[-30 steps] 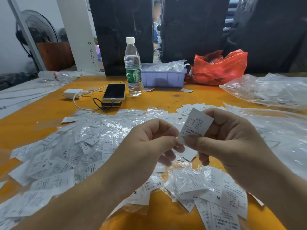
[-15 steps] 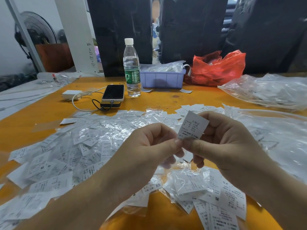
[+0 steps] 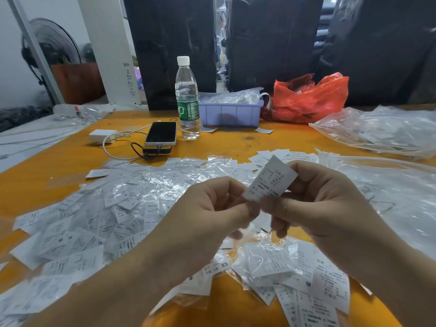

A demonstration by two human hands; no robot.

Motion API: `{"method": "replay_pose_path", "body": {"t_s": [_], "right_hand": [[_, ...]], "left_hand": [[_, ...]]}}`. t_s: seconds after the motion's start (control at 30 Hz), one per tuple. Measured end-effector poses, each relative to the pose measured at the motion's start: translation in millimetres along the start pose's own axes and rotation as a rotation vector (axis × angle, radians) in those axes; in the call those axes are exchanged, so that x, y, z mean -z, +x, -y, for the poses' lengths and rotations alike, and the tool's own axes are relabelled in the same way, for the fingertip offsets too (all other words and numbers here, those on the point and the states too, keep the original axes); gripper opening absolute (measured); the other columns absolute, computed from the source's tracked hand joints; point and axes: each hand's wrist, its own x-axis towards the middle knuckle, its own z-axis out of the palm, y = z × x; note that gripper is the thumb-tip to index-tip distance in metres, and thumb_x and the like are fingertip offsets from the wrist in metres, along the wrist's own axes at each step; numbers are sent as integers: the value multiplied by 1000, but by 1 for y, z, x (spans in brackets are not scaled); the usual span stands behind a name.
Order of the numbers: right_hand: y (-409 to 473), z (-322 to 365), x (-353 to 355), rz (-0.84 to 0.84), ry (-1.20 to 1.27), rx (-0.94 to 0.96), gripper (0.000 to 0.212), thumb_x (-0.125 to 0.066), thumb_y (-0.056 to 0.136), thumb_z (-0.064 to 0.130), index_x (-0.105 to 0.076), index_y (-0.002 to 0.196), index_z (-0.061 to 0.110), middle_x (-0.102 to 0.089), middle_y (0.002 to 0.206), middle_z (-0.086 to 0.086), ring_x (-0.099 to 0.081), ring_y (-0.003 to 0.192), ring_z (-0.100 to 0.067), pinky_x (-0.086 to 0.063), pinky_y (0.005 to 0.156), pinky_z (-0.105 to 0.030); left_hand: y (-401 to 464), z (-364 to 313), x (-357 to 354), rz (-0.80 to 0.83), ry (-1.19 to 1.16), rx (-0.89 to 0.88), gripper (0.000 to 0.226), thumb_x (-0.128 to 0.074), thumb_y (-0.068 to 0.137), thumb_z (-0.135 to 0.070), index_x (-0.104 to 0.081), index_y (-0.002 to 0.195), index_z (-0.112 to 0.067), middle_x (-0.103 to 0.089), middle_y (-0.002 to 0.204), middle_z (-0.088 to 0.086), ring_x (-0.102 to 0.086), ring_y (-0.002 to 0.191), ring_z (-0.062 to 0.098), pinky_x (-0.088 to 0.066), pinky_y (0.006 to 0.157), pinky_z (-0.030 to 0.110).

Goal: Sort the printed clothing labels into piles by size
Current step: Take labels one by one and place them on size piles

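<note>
A small white printed label (image 3: 271,178) stands tilted above the table, pinched at its lower edge by both hands. My left hand (image 3: 207,213) grips it with thumb and forefinger from the left. My right hand (image 3: 318,199) holds it from the right, thumb tip touching the left thumb. Beneath and to the left spreads a wide heap of loose labels in clear sleeves (image 3: 99,213) on the orange table (image 3: 236,142). A smaller heap (image 3: 295,274) with XS and M marks lies near the front, under my wrists.
At the back stand a water bottle (image 3: 187,97), a phone (image 3: 161,133) on a power bank with a white charger (image 3: 102,136), a lilac bin (image 3: 231,112) and a red plastic bag (image 3: 311,97). Clear plastic bags (image 3: 382,131) cover the right side.
Both hands keep hold of the same label. It has dropped slightly and tilted a little more to the right; the thumbs have closed together at its lower edge.
</note>
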Motion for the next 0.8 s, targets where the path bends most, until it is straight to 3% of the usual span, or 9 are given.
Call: {"method": "replay_pose_path", "body": {"t_s": [0.17, 0.3, 0.53, 0.7, 0.8], "right_hand": [[1, 2, 4, -12, -82, -41, 24, -79, 59, 15, -70, 78, 4, -68, 76, -22, -52, 46, -16, -45, 44, -24], [2, 2, 6, 53, -109, -78, 26, -78, 60, 16, -72, 82, 4, -67, 70, -15, -55, 51, -15, -47, 48, -24], [4, 2, 8, 136, -155, -117, 16, -76, 72, 27, -79, 86, 21, -64, 64, 1, -54, 54, -10, -49, 53, -25], [2, 1, 8, 91, -196, -42, 18, -70, 75, 29, -79, 89, 23, -63, 70, -15, -48, 51, -12, -45, 53, -24], [1, -2, 5, 70, -170, -31, 19, -70, 74, 29, -79, 88, 20, -63, 68, -14, -48, 51, -13, -44, 51, -25]], "left_hand": [[0, 0, 0, -22, -7, -14, 11, -69, 74, -34, -73, 83, -28, -71, 77, -2, -64, 70, 9, -53, 64, 23], [0, -1, 1, -49, 1, -17, 15, -70, 74, -37, -73, 83, -26, -71, 77, -2, -64, 69, 9, -53, 64, 24], [-1, -3, 4, -61, 13, -12, 15, -75, 78, -38, -73, 84, -25, -73, 81, 1, -64, 68, 10, -54, 64, 21], [-2, -4, 3, -24, 38, -10, 14, -73, 74, -31, -73, 86, -25, -72, 79, 3, -64, 67, 11, -55, 65, 25], [-2, -4, 4, -19, 55, -23, 14, -73, 74, -30, -73, 87, -25, -72, 79, 2, -63, 67, 10, -54, 65, 24]]}}
